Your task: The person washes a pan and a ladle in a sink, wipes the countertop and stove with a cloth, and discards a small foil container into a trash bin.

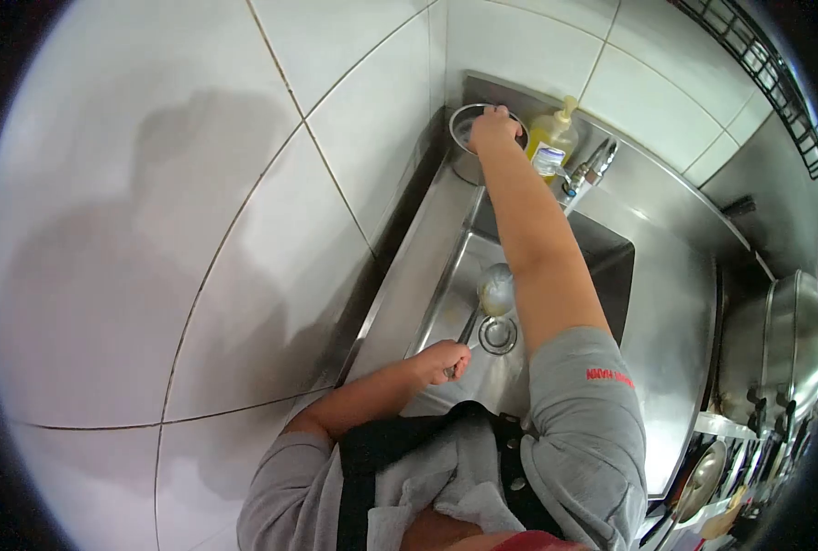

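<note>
My left hand (445, 362) is closed round the dark handle of a ladle (496, 290). The ladle's round bowl looks wet and whitish and hangs over the sink basin (448, 317), just above the drain (498, 335). Stretched to the back corner, my right hand (498, 129) is at the mouth of a round steel pot (466, 165). Its fingers are curled at the far part of the opening, and whatever they grip is hidden. Beside that hand stands a pump bottle of yellow liquid soap (553, 140), apart from my fingers.
A metal faucet (593, 167) rises right of the soap. White tiled wall (244, 230) closes off the left side. To the right are a steel counter (671, 303), large steel pots (769, 344) and several hanging utensils (703, 477). A black wire rack (762, 69) is overhead.
</note>
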The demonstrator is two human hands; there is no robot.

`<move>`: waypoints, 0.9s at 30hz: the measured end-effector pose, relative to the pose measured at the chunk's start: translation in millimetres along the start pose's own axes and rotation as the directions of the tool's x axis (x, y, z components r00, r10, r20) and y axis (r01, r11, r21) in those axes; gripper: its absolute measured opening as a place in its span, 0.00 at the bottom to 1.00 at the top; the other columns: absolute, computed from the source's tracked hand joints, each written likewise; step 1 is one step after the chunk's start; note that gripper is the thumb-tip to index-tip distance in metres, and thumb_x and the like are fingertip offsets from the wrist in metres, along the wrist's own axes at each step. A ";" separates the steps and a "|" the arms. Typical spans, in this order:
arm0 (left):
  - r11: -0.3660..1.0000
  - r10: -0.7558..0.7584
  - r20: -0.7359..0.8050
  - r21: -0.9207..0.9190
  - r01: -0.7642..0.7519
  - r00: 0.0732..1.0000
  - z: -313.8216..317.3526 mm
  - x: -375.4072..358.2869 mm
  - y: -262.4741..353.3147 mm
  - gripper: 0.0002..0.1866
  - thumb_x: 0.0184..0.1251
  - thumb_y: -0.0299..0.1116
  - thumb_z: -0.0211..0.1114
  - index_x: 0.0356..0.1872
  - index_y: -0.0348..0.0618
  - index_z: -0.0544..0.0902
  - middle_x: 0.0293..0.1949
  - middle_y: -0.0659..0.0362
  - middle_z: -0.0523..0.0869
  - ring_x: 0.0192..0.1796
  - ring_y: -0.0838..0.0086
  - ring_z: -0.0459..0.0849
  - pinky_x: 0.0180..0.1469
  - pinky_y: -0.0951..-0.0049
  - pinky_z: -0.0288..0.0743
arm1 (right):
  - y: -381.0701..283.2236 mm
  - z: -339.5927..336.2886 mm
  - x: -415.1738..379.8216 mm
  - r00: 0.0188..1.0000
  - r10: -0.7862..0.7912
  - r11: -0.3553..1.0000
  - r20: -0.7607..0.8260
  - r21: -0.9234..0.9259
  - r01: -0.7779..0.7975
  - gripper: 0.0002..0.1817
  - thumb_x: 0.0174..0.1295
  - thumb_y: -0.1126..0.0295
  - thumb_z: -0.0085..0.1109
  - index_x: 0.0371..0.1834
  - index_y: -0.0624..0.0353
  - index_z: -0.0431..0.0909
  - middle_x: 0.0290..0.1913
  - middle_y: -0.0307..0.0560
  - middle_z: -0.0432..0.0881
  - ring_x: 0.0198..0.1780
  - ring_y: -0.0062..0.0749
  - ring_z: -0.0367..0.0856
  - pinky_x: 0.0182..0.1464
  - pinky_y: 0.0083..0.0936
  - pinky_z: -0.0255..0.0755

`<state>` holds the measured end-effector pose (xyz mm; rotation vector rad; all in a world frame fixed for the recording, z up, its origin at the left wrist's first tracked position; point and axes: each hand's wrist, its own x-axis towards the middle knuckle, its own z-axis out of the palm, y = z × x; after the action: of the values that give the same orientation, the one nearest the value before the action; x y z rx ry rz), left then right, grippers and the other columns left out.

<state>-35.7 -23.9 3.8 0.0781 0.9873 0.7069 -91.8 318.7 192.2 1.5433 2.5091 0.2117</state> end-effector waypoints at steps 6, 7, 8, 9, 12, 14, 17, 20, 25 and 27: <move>0.978 -0.141 0.003 -0.154 0.139 0.990 -6.3 18.1 -6.5 0.12 0.58 0.25 0.55 0.17 0.46 0.67 0.14 0.66 0.69 0.13 0.82 0.66 0.16 0.79 0.59 | -8.7 11.9 17.2 0.987 0.120 0.988 -0.106 0.110 -0.109 0.25 0.55 0.56 0.59 0.54 0.55 0.77 0.62 0.51 0.66 0.59 0.47 0.71 0.50 0.52 0.75; 0.964 -0.183 0.000 -0.196 0.179 0.983 -9.6 23.9 -7.6 0.12 0.58 0.25 0.55 0.17 0.47 0.67 0.14 0.66 0.69 0.13 0.82 0.66 0.16 0.79 0.59 | -4.4 16.1 18.8 0.982 0.129 0.977 -0.139 0.188 -0.102 0.25 0.54 0.56 0.59 0.54 0.55 0.77 0.61 0.52 0.67 0.58 0.48 0.72 0.50 0.50 0.76; 0.946 -0.226 0.000 -0.238 0.219 0.974 -9.5 25.5 -7.7 0.12 0.59 0.25 0.55 0.17 0.47 0.67 0.15 0.66 0.69 0.13 0.82 0.66 0.16 0.80 0.59 | 0.7 16.3 15.0 0.971 0.153 0.947 -0.186 0.307 -0.091 0.24 0.54 0.56 0.59 0.52 0.56 0.78 0.60 0.53 0.68 0.56 0.48 0.74 0.50 0.47 0.76; 0.944 -0.232 -0.015 -0.245 0.222 0.973 -9.2 26.8 -8.4 0.12 0.59 0.25 0.55 0.17 0.47 0.67 0.15 0.66 0.69 0.13 0.83 0.66 0.16 0.80 0.60 | 7.9 15.0 10.6 0.956 0.183 0.904 -0.228 0.421 -0.073 0.24 0.53 0.56 0.59 0.51 0.56 0.79 0.59 0.54 0.69 0.55 0.48 0.75 0.50 0.43 0.76; 0.952 -0.221 -0.039 -0.225 0.207 0.975 -7.1 26.3 -7.4 0.12 0.60 0.26 0.55 0.17 0.47 0.67 0.16 0.66 0.70 0.14 0.83 0.66 0.17 0.81 0.61 | 34.5 24.0 10.6 0.936 0.221 0.680 -0.275 0.732 0.055 0.22 0.52 0.55 0.59 0.45 0.58 0.81 0.53 0.57 0.74 0.48 0.44 0.80 0.46 0.34 0.75; 0.972 -0.174 -0.027 -0.164 0.167 0.984 -7.6 22.7 -5.6 0.13 0.60 0.26 0.55 0.17 0.47 0.67 0.16 0.66 0.70 0.14 0.83 0.67 0.17 0.81 0.61 | 50.3 27.9 9.2 0.963 0.141 0.429 -0.228 0.891 0.148 0.22 0.51 0.54 0.61 0.43 0.59 0.81 0.48 0.56 0.76 0.46 0.40 0.79 0.44 0.33 0.73; 0.988 -0.128 -0.086 -0.101 0.119 0.988 -10.1 25.4 -8.8 0.14 0.64 0.31 0.56 0.18 0.46 0.68 0.15 0.64 0.70 0.15 0.80 0.68 0.18 0.78 0.63 | 50.1 31.4 -11.3 0.735 0.367 0.214 -0.570 0.821 0.529 0.17 0.53 0.62 0.59 0.41 0.61 0.79 0.42 0.49 0.79 0.41 0.38 0.78 0.43 0.30 0.71; 0.991 -0.130 -0.198 -0.055 0.122 0.972 -5.2 20.2 -4.5 0.15 0.68 0.39 0.55 0.23 0.45 0.69 0.16 0.63 0.70 0.15 0.78 0.67 0.17 0.77 0.64 | 50.4 12.3 -64.0 0.696 0.532 -0.144 -0.482 0.759 0.635 0.13 0.58 0.66 0.56 0.42 0.62 0.76 0.38 0.42 0.77 0.38 0.30 0.73 0.43 0.25 0.68; 0.990 -0.130 -0.297 0.011 0.140 0.946 0.3 9.6 -3.8 0.12 0.69 0.39 0.53 0.28 0.46 0.70 0.20 0.63 0.72 0.17 0.79 0.68 0.17 0.78 0.65 | 67.7 115.5 -136.8 0.770 0.482 0.004 -0.418 0.880 0.475 0.12 0.61 0.69 0.54 0.45 0.61 0.71 0.35 0.40 0.74 0.35 0.23 0.69 0.40 0.22 0.67; 0.985 -0.147 -0.308 0.043 0.168 0.940 3.4 6.7 -1.0 0.09 0.69 0.38 0.52 0.32 0.46 0.69 0.23 0.63 0.72 0.18 0.79 0.68 0.17 0.79 0.65 | 69.1 190.1 -160.7 0.840 0.379 0.216 -0.388 0.920 0.327 0.12 0.60 0.70 0.54 0.46 0.61 0.71 0.35 0.44 0.75 0.37 0.27 0.71 0.41 0.26 0.68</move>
<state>-30.2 -20.0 0.4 -0.0524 1.2990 0.5461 83.3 210.5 36.1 2.0811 3.2625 -1.5863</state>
